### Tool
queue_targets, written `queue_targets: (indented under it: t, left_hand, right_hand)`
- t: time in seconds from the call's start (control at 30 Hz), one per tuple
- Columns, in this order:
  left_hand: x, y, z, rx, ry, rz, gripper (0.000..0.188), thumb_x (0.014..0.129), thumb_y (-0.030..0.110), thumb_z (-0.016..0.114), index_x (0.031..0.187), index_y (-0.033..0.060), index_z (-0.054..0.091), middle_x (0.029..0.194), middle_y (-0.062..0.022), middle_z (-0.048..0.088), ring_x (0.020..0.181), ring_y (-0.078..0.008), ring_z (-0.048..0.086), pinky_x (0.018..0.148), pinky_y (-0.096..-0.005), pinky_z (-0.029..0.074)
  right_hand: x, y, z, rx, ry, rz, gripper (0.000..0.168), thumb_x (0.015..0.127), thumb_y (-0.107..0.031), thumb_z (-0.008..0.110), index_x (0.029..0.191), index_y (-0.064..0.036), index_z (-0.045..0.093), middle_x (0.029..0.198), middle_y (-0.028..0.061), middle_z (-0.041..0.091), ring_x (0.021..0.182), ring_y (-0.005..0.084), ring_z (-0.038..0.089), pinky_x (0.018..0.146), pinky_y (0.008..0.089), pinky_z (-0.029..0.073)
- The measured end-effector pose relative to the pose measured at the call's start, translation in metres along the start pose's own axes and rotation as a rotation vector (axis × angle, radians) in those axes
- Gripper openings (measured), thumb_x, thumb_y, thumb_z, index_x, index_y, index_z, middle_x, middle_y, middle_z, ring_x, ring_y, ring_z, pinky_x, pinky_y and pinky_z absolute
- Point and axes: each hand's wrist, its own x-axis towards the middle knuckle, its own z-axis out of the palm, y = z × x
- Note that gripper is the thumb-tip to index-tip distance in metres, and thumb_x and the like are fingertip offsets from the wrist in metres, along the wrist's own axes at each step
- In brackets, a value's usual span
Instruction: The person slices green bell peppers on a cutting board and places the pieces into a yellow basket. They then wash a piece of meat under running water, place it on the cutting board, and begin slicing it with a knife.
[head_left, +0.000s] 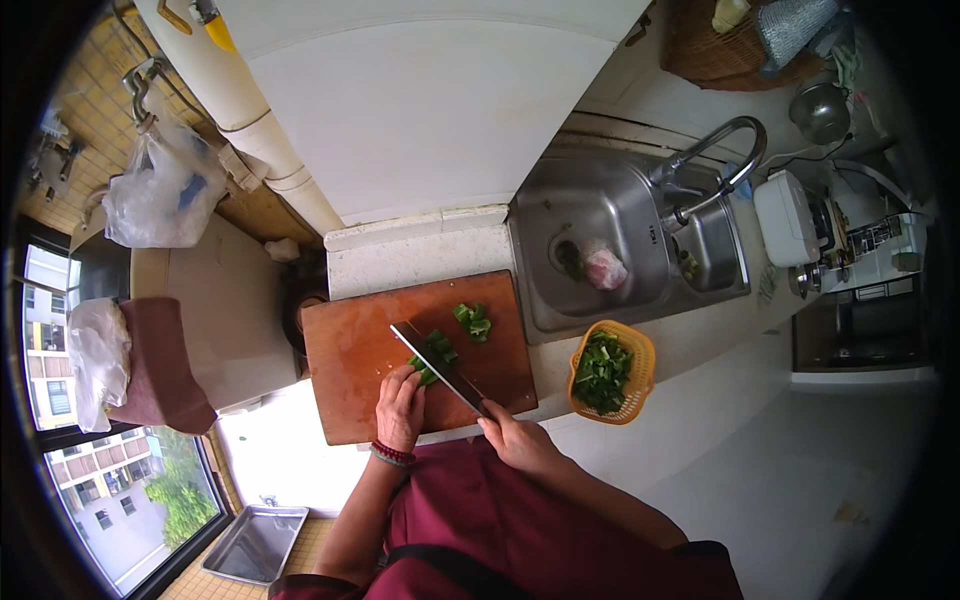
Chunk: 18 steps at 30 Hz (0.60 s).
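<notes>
On a wooden cutting board, my left hand holds down a piece of green pepper or similar green vegetable with bent fingers. My right hand grips the handle of a kitchen knife; its long blade lies slantwise across the vegetable, close to my left fingertips. More green pieces lie just beyond the blade. A separate small pile of cut green pieces sits farther right on the board. The blade partly hides the vegetable.
A yellow plastic basket of chopped leafy greens stands right of the board. Behind it, a steel double sink holds a plastic-wrapped piece of meat by the drain. The faucet arches over the sink. A white panel rises beyond the board.
</notes>
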Motion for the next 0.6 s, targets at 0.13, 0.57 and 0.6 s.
queue_targets:
  t: [0.13,0.57,0.6]
  left_hand:
    - [0.000,0.001,-0.001,-0.015,0.021,-0.035,0.025,0.073,-0.003,0.065,0.097,0.0023,0.059,0.104,-0.0142,0.059,0.099,-0.0332,0.057,0.086,-0.0397,0.047]
    - [0.001,0.003,0.000,0.012,0.000,-0.044,0.023,0.075,-0.003,0.063,0.097,0.0030,0.059,0.104,-0.0130,0.059,0.098,-0.0335,0.056,0.083,-0.0397,0.048]
    - [0.002,0.002,0.000,0.025,-0.006,-0.029,0.023,0.075,-0.003,0.063,0.097,0.0031,0.059,0.105,-0.0130,0.059,0.098,-0.0333,0.056,0.083,-0.0398,0.048]
  right_hand:
    - [0.009,0.009,-0.010,0.234,0.129,-0.181,0.038,0.096,-0.033,0.043,0.117,-0.003,0.053,0.074,0.0205,0.064,0.069,0.0381,0.063,0.058,0.0454,0.049]
    - [-0.030,-0.033,-0.047,0.151,-0.293,0.216,0.039,0.096,-0.032,0.041,0.125,-0.007,0.048,0.093,0.0229,0.063,0.084,0.0408,0.061,0.073,0.0449,0.049]
    - [-0.024,-0.030,-0.038,0.130,-0.279,0.198,0.038,0.097,-0.032,0.041,0.124,-0.006,0.049,0.088,0.0225,0.064,0.079,0.0408,0.062,0.069,0.0460,0.049]
